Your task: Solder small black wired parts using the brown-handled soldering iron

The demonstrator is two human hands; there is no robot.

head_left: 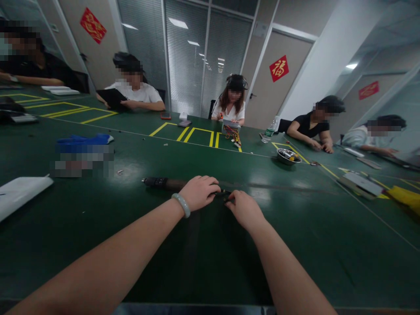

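A dark, rod-shaped tool like an electric screwdriver (156, 181) lies across the green table, its black collar and metal tip toward the left. My left hand (199, 192), with a pale bangle (181, 205) at the wrist, is wrapped over the tool's right part from above. Just to the right, my right hand (245, 211) has thumb and fingers pinched together around a small dark piece (226, 200) with a shiny end. That piece is close to the tool's right end; whether the two touch is hard to make out. The fingers hide much of both.
Blue cloth (83, 143) lies at left, near a white packet (24, 194). Toward the right are a metal bowl (288, 156) of small parts, a water bottle (271, 131), a grey box (361, 184) and yellow material (405, 197). Several people sit across the table.
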